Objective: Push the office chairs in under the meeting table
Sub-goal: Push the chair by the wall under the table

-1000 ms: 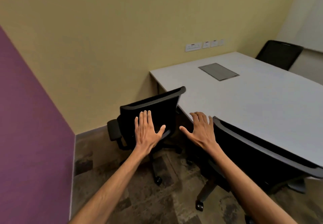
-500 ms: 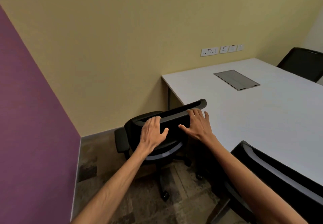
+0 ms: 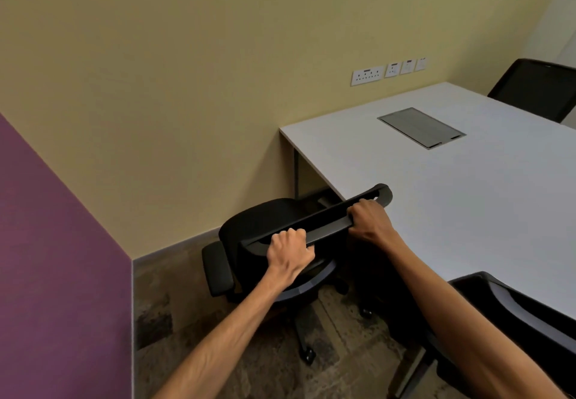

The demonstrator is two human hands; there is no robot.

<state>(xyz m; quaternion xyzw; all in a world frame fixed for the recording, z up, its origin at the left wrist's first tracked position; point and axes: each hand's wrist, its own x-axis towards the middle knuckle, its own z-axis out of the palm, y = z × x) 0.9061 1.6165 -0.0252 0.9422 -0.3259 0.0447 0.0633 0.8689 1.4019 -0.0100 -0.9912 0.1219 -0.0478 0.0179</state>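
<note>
A black office chair (image 3: 265,221) stands at the near-left corner of the white meeting table (image 3: 467,199), its seat partly under the table edge. My left hand (image 3: 288,250) is shut on the left part of the chair's top rail. My right hand (image 3: 369,219) grips the same rail near its right end. A second black chair (image 3: 511,311) sits at the lower right against the table's near side. A third black chair (image 3: 536,87) stands at the far side, top right.
A yellow wall with a row of sockets (image 3: 367,76) runs behind the table; a purple wall (image 3: 56,258) closes the left. A grey cable hatch (image 3: 420,127) is set in the tabletop. Patterned carpet (image 3: 187,305) lies between the chair and the walls.
My hands went from hovering flat behind the chair back to closing on its top rail. The view came closer to the corner chair and table.
</note>
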